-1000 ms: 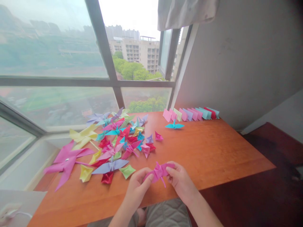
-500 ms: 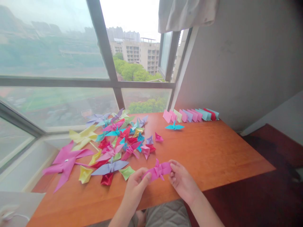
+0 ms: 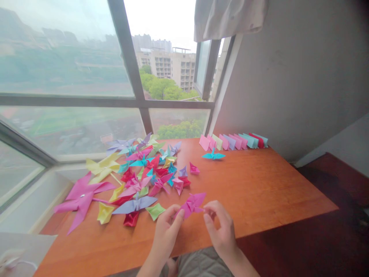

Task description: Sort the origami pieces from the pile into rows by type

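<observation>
A pink origami crane (image 3: 192,204) hovers just above the near edge of the wooden table (image 3: 259,192). My left hand (image 3: 167,231) pinches its left wing between thumb and fingers. On the other side, my right hand (image 3: 220,231) pinches the tip of the right wing, its other fingers curled. A heap of coloured paper cranes (image 3: 147,173) lies to the left, close to my left hand.
A large pink pinwheel (image 3: 80,196) and a yellow pinwheel (image 3: 102,167) lie at the table's left edge. A lone blue crane (image 3: 213,155) sits further back, in front of a row of folded paper pieces (image 3: 235,141) along the wall. A window spans the back.
The crane has risen slightly and turned, its wing now spread upward. My right hand has slid from the crane's body out to the wing tip.
</observation>
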`<state>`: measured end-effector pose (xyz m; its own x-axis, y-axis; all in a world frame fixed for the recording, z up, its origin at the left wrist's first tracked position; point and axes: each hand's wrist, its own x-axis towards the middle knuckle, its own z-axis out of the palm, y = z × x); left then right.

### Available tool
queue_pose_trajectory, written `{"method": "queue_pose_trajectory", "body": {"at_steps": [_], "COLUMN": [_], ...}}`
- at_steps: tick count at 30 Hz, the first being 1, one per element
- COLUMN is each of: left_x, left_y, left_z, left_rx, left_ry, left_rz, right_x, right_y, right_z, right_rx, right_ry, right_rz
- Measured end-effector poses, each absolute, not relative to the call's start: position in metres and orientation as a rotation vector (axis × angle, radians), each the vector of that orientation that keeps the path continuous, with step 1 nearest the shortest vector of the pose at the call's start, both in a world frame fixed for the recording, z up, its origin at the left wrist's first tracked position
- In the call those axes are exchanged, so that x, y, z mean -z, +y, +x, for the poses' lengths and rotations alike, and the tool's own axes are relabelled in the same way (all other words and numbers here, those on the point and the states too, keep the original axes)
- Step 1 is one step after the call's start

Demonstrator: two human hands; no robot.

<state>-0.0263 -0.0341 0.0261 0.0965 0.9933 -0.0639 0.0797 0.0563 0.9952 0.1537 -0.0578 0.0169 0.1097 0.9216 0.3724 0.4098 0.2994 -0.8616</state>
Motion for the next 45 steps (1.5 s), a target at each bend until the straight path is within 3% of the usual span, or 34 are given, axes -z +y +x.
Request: {"method": "queue_pose_trajectory", "body": {"at_steps": [11,19,25,45], "left_x": [-0.03,-0.026,-0.032,-0.031], "left_y": [-0.038,-0.039,-0.038,-0.037], "left_z": [-0.026,-0.024,-0.023,-0.021], "left_rx": [-0.993,-0.945,-0.939,-0.94], "left_ry": [1.164,1.166,1.179,1.182], "left_rz": [1.416,1.535,1.55,1.604], "right_x": [-0.013,-0.016,-0.018,-0.012], "right_y": [-0.033,0.049,0.092,0.125], "right_z": [0.173,0.284,0.303,0.301], "right_rx": [-0.205,0.306,0.252,0.113], "right_ry": [-1.691,-1.495,-1.498,-1.458], "right_rz": [-1.421,-2.028,-2.374,-2.388]}}
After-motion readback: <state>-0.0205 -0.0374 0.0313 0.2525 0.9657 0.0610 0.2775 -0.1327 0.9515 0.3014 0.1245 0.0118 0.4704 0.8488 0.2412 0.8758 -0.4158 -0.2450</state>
